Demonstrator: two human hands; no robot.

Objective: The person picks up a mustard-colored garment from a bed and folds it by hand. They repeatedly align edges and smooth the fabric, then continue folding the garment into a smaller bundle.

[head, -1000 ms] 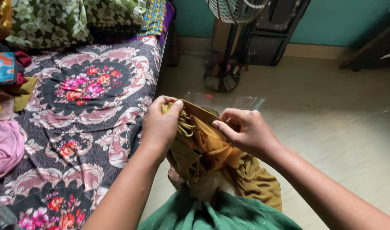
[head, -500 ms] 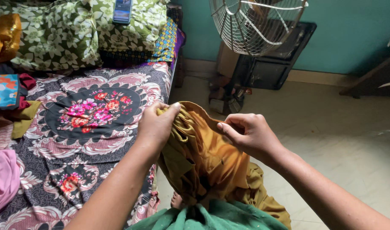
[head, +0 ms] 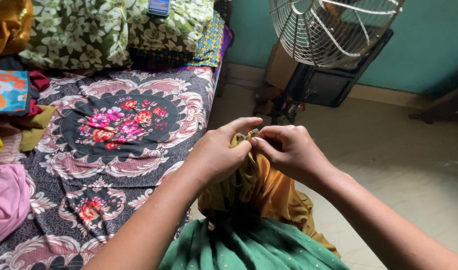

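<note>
Now your two hands have come together. A moment ago they were apart, stretching the top edge of the mustard cloth (head: 259,190) wide; now that edge is bunched up between them. Your left hand (head: 216,155) and your right hand (head: 289,150) are both pinched shut on the cloth, fingertips almost touching. The rest hangs down below your hands, in front of your green dress (head: 249,250), just beside the bed (head: 119,150) with the flower sheet.

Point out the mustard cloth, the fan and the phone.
mustard cloth (head: 269,192), head view, hanging fold below the hands
fan (head: 334,30), head view, wire grille
phone (head: 159,7), head view, lower body on pillow
</note>
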